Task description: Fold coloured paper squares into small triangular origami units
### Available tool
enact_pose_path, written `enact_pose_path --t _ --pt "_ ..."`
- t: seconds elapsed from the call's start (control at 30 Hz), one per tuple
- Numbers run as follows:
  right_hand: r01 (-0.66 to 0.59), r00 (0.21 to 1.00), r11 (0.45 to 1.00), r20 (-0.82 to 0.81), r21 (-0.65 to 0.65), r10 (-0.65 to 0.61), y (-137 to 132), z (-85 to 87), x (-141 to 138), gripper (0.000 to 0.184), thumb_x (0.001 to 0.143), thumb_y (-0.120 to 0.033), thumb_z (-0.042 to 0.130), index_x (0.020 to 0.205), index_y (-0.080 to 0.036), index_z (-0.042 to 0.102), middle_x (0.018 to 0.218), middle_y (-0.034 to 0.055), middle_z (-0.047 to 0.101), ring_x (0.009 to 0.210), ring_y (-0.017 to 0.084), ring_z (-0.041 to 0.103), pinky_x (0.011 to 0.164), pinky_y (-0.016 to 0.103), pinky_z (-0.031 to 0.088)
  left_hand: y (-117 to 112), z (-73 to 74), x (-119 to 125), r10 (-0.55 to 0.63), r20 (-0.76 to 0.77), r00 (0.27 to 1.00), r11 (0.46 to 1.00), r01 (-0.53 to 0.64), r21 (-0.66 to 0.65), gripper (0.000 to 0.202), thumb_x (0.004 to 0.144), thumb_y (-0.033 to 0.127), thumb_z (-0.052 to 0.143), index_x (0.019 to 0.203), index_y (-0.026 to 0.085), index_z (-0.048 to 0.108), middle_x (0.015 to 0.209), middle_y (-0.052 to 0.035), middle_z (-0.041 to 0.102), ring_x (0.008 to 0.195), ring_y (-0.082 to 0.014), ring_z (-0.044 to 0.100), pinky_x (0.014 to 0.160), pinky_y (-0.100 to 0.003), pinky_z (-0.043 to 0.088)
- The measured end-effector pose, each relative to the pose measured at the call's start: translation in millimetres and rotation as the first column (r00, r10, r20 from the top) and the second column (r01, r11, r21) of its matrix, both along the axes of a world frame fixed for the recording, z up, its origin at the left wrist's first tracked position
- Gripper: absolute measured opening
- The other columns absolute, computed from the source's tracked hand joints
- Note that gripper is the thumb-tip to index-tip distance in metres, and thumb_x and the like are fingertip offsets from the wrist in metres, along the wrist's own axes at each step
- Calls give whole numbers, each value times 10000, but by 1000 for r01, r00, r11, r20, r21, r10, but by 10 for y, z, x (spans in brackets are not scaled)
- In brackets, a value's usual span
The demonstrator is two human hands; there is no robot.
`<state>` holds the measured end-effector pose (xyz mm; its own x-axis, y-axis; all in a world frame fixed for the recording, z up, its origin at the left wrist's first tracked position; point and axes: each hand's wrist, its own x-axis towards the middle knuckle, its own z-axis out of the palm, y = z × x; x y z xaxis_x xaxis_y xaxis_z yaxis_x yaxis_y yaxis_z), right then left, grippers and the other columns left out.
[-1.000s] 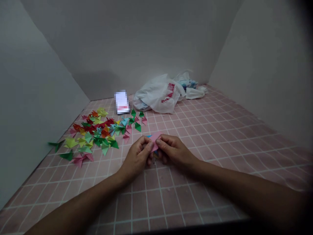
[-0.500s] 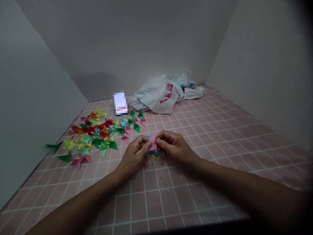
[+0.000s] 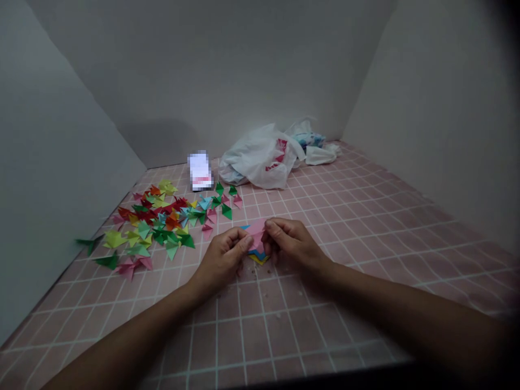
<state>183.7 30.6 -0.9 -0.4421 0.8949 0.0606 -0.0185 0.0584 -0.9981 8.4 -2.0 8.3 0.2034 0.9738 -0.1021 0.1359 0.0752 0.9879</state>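
Head view, pink paper (image 3: 257,234), partly hidden

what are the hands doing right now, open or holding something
Left hand: closed, holding the pink paper at its left side.
Right hand: closed, pinching the pink paper at its right side.

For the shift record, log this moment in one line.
left hand: pinching pink paper | right hand: at its right edge | below it: blue paper, yellow paper | leftward: folded pieces | behind: phone, white bag

Pink paper (image 3: 255,232), partly hidden, held over blue paper (image 3: 257,253), yellow paper (image 3: 259,260) lowest
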Motion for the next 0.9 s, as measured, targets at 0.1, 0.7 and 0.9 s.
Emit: enact_pose_path --t 0.1,0.7,0.9 --pt "-18 1000 1000 -4 -8 18 -4 -12 -15 339 870 -482 617 728 -178 567 584 -29 551 460 89 502 437 211 385 -1 17 -10 -27 -79 997 998 31 51 296 885 460 567 763 193 540 488 79 456 379 -81 404 393 -200 299" --pt "-55 998 981 -12 -186 54 -29 -23 -38 432 889 -546 546 658 -180 532 494 -38 539 362 68 472 353 180 359 57 51 -96 -49 -321 946 969 123 215 324 929 410 470 682 201 463 553 57 436 518 -114 404 508 -235 316" --pt "-114 993 987 -13 -113 113 -13 -31 -44 336 848 -452 649 685 -179 540 527 -38 564 387 63 492 377 179 360 110 13 -121 -20 -230 973 991 51 127 341 872 468 563 672 199 499 508 70 430 448 -98 385 458 -223 294"
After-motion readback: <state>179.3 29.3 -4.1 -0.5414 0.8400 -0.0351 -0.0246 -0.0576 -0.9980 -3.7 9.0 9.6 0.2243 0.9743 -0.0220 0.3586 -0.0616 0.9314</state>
